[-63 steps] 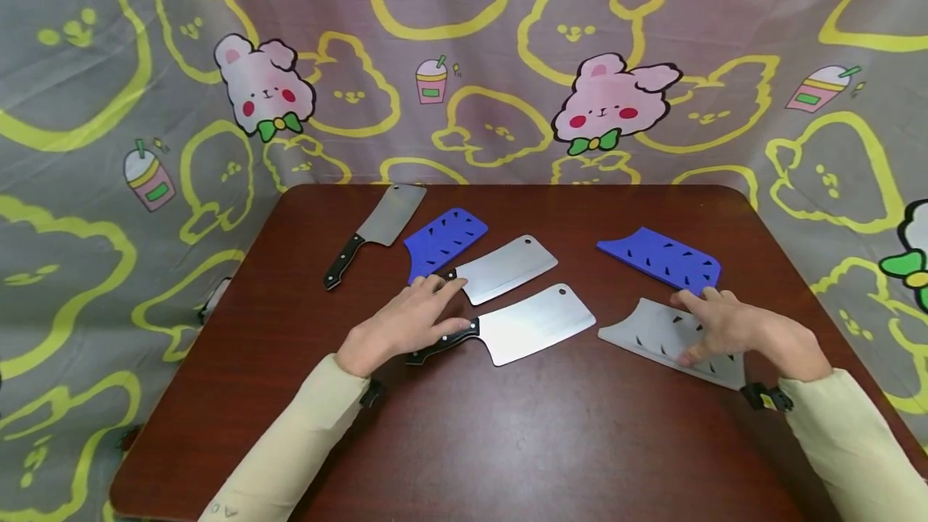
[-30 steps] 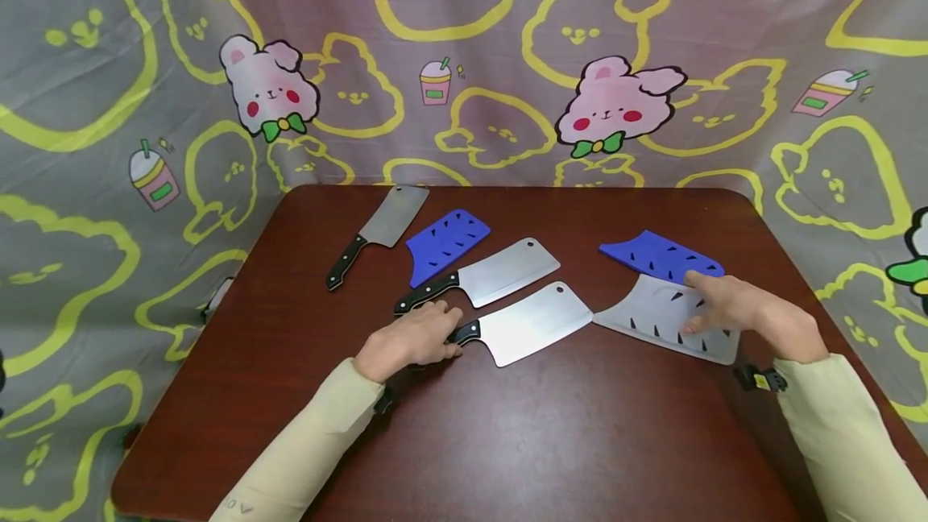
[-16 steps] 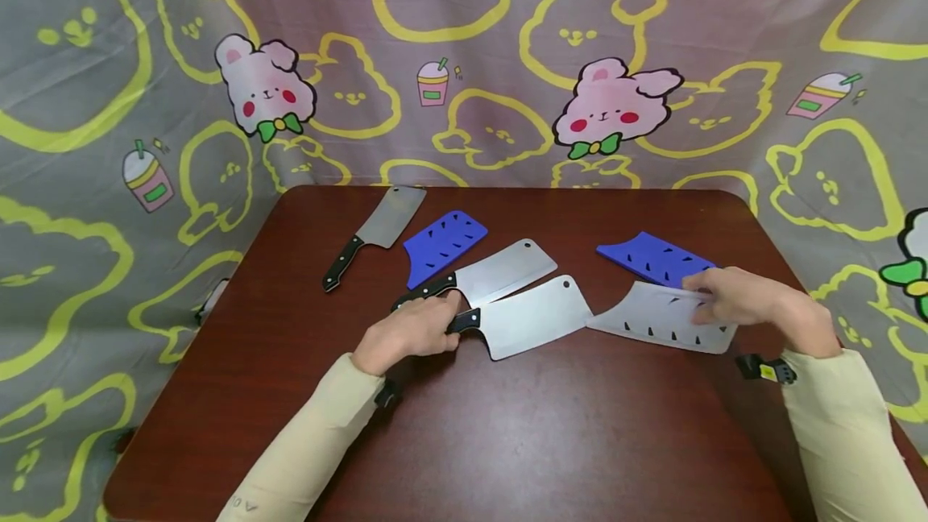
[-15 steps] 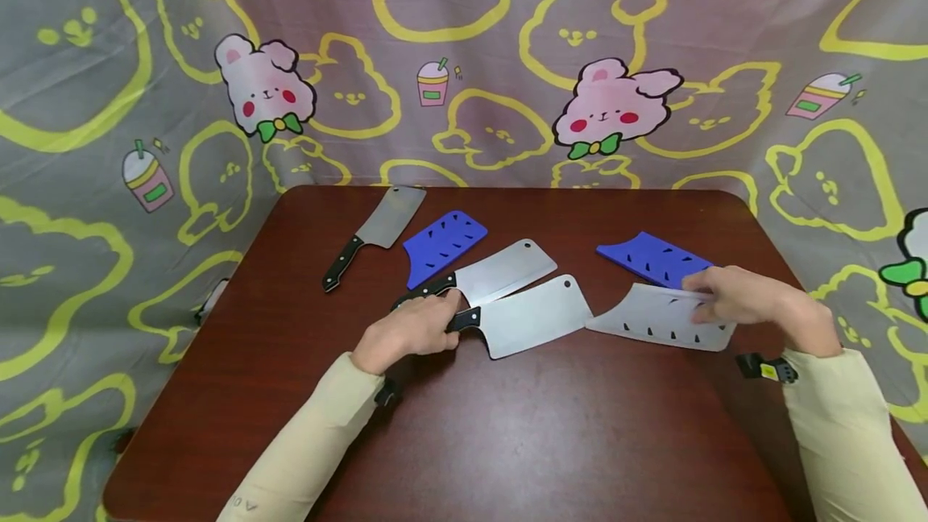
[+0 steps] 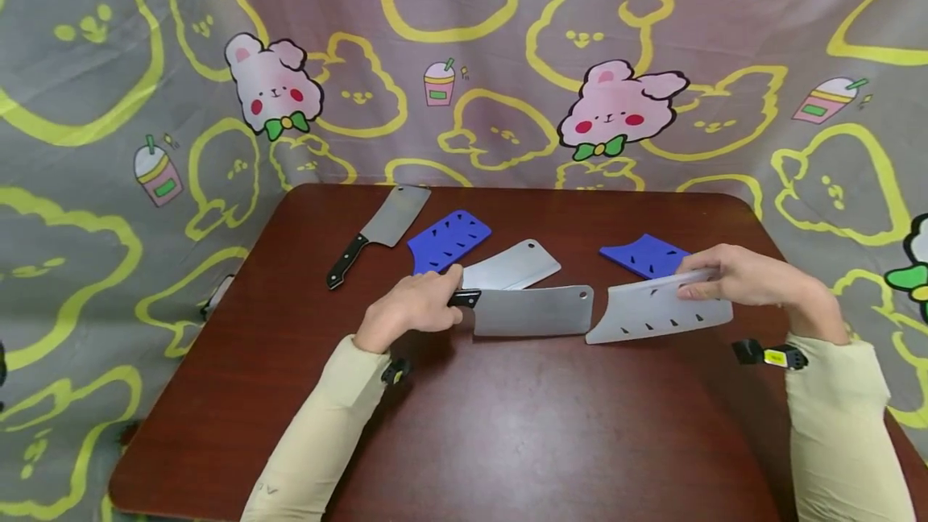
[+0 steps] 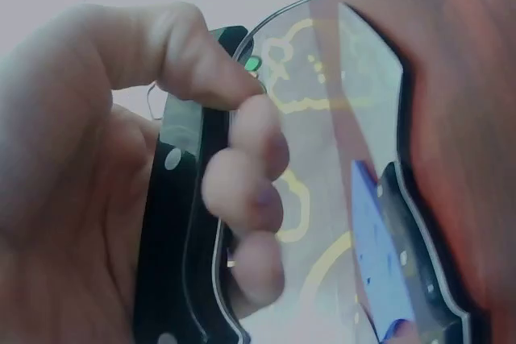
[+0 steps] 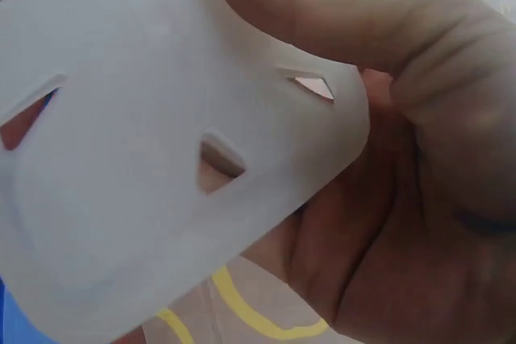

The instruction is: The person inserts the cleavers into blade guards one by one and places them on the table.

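My left hand (image 5: 416, 302) grips the black riveted handle (image 6: 173, 199) of a cleaver (image 5: 532, 311). Its broad blade stands on edge and points right. In my right hand (image 5: 754, 284) is a white blade guard (image 5: 660, 308) with triangular slots, pinched by thumb and fingers along its upper edge; the right wrist view shows the thumb across the guard's face (image 7: 129, 199). The guard's curved end is right beside the blade's tip. Behind the held blade lies a second cleaver (image 5: 525, 260), its handle hidden by my left hand in the head view.
A third cleaver (image 5: 395, 216) lies at the back left of the brown table (image 5: 493, 441). One blue blade guard (image 5: 449, 240) lies next to it. Another blue guard (image 5: 641, 254) sits behind the white one, partly covered. A patterned cloth (image 5: 500, 39) hangs behind the table.
My left hand has taken hold of the cleaver's handle and turned the blade on edge. My right hand has picked up the white guard and tilted it upright, its end now by the blade tip.
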`<state>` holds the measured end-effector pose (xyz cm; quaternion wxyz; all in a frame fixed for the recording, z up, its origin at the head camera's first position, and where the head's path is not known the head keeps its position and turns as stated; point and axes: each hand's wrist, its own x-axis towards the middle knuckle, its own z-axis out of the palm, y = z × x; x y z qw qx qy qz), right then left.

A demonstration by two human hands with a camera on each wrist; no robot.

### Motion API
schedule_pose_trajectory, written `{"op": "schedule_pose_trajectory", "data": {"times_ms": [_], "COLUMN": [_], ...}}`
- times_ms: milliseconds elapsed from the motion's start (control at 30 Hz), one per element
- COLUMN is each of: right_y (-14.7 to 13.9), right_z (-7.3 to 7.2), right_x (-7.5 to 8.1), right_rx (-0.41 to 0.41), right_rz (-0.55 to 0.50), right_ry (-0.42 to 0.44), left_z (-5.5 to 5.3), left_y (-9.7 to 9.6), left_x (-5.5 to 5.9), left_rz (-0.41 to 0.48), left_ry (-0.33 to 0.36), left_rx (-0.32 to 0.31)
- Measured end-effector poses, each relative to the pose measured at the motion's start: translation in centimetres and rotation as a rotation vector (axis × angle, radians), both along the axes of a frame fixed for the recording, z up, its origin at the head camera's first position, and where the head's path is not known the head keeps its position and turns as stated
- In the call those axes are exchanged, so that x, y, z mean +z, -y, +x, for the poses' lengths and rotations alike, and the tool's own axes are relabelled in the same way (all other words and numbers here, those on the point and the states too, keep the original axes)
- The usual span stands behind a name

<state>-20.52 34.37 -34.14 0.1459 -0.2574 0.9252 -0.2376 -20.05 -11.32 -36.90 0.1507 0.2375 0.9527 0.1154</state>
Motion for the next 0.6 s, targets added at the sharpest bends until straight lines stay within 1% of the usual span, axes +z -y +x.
{"op": "schedule_pose_trajectory", "data": {"times_ms": [67,233,367,467,533,600], "right_y": [-0.1,0.1,0.3,0.4,0.5,0.6], "right_z": [0.0,0.0,0.2,0.4,0.6,0.8], "right_x": [0.1,0.6,1.4,2.1,2.5,2.9], "right_rx": [-0.018,-0.094,-0.223,-0.329,-0.38,-0.404], "right_rz": [-0.011,-0.05,-0.077,-0.099,-0.118,-0.158], "right_ry": [-0.026,-0.038,-0.085,-0.139,-0.182,-0.231], "left_z": [-0.1,-0.5,-0.9,-1.2,-1.4,-1.6], "left_y": [-0.1,0.4,0.8,1.2,1.4,1.7], "left_x": [0.3,1.0,1.7,2.3,2.7,3.1], "left_rz": [0.012,0.071,0.156,0.232,0.287,0.334], "left_ry": [-0.007,-0.021,-0.04,-0.065,-0.085,-0.1], "left_rx": [-0.005,-0.015,-0.031,-0.026,-0.013,0.006]}}
